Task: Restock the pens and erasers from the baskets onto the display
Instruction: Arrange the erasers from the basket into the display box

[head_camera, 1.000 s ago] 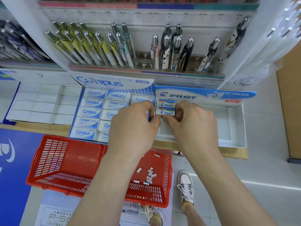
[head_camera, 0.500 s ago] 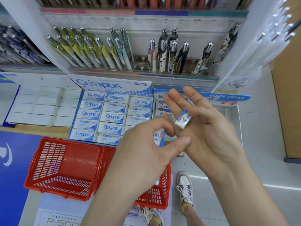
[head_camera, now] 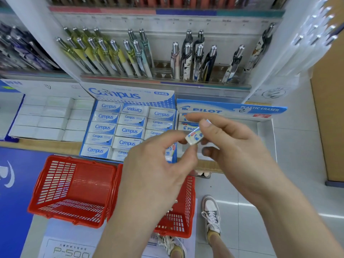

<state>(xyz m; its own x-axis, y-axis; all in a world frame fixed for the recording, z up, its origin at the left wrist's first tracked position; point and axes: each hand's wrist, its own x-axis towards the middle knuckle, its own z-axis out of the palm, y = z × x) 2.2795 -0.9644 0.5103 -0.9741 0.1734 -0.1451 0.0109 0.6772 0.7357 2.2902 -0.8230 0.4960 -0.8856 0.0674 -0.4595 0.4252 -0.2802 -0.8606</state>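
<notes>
My right hand (head_camera: 240,155) pinches a small Pilot eraser (head_camera: 194,137) between thumb and fingers, in the air in front of the Pilot display box (head_camera: 265,131). My left hand (head_camera: 152,174) touches that eraser's near end with thumb and forefinger. A second Pilot eraser (head_camera: 170,153) sits partly hidden in its curled fingers. Two Pilot erasers (head_camera: 188,127) lie at the box's back left corner. Below stand two red baskets, one (head_camera: 74,183) at the left and one (head_camera: 183,211) under my left arm, its contents mostly hidden.
A Campus eraser box (head_camera: 130,127), filled, stands left of the Pilot box, with white erasers (head_camera: 46,118) further left. Rows of pens (head_camera: 115,54) stand in the rack above. Grey floor tiles and my shoes (head_camera: 211,215) are at the lower right.
Both hands left the Pilot box after setting erasers at its back left. My right hand's fingers closed round an eraser that lay on its open fingers, and my left hand rose to it.
</notes>
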